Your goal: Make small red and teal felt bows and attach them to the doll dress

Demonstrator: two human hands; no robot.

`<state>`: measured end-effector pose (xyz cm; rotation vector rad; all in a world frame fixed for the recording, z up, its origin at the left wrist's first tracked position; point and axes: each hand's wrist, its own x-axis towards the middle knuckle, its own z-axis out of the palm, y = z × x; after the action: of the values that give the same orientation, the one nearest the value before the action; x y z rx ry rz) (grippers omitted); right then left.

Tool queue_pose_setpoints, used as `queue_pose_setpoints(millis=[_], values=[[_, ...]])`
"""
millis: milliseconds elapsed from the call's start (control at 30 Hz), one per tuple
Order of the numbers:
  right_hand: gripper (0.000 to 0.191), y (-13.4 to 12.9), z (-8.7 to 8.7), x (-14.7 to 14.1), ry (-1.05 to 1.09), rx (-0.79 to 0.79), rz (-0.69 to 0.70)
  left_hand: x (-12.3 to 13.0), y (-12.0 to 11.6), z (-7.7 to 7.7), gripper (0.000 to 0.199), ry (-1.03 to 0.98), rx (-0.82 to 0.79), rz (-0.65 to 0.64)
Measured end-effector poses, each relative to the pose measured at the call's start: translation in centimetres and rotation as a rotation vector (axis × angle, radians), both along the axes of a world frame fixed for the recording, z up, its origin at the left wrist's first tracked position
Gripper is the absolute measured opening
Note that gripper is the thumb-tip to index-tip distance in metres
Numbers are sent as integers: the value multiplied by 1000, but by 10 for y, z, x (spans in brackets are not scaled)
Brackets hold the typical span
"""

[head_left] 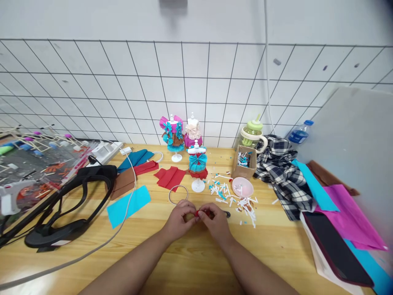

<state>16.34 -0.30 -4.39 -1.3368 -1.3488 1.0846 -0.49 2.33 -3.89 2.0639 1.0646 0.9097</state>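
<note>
My left hand (181,220) and my right hand (217,223) meet above the table, fingertips pinched on a small red piece (197,213) that looks like crepe paper. Most of it is hidden by the fingers. Beside my right hand, a dark object (227,214) pokes out; its kind is unclear. Just beyond the hands stands a small white dress form (198,186) in a blue fan-shaped top and red ruffled skirt. Folded red sheets (170,178) and a thin ring (178,194) lie to its left.
Two more dressed forms (176,157) stand near the wall. White and blue scraps (221,191) surround a pink dish (242,182). Behind it are a cardboard box (250,169) and green-lidded cup (253,132). A black headband frame (58,239) and cable (101,248) lie left, a phone (337,248) right.
</note>
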Motion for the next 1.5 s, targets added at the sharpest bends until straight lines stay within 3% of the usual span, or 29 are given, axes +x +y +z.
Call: queue_pose_setpoints(millis=[167,367,500,667,800,967,1067,1200,1367,1500], values=[[35,0,1,0,221,-105,28,1,1,1,14,-57,-56,84],[35,5,9,2,372,-226,4,3,-1,9,18,-119,-90,141],[33,22,40,19,363,-149,37,-2,12,13,27,-72,-190,242],[30,54,89,37,362,-41,62,2,58,18,58,21,-164,391],[30,69,100,39,429,-42,63,21,86,21,44,-25,-160,330],[29,73,99,42,406,-32,47,39,94,7,28,43,-132,268],[23,72,103,46,423,-7,65,43,91,2,32,63,-151,286],[19,69,108,52,426,20,76,50,69,11,39,-5,-137,315],[20,64,115,55,347,83,4,57,31,29,36,-279,-318,189],[23,63,119,52,379,92,-41,59,14,36,37,-313,-403,151]])
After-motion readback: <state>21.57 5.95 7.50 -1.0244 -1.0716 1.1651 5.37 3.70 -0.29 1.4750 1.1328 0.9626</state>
